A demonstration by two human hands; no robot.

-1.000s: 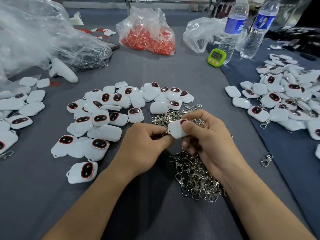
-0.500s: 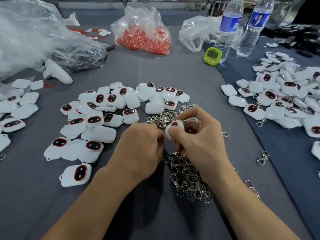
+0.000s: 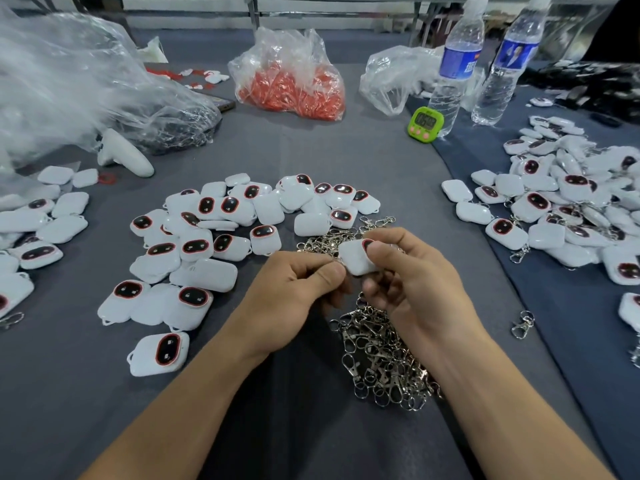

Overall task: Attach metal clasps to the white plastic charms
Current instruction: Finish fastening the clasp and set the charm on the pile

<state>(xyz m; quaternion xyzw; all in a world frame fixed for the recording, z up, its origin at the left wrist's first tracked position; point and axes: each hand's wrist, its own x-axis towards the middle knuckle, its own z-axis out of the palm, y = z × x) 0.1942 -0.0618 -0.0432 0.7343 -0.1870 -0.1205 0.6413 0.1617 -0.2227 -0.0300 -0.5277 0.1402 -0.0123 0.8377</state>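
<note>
My right hand (image 3: 412, 282) pinches a white plastic charm (image 3: 355, 259) between thumb and fingers, thumb over its dark red-rimmed face. My left hand (image 3: 294, 289) is curled against the charm's left edge, thumb and forefinger pinched together; whatever it holds is hidden by the fingers. Under both hands lies a heap of metal clasps (image 3: 381, 358). A pile of loose white charms (image 3: 207, 237) spreads to the left on the grey cloth. Another pile of charms (image 3: 568, 209), some with clasps on, lies at the right.
A bag of red parts (image 3: 294, 84) sits at the back centre, large clear bags (image 3: 69, 88) at the back left. A green timer (image 3: 425, 124) and two water bottles (image 3: 457, 64) stand back right. A single clasp (image 3: 523, 323) lies at the right.
The charm has turned in my right hand, from edge-on half a second ago to its broad side facing up. Both hands stay together above the clasp heap.
</note>
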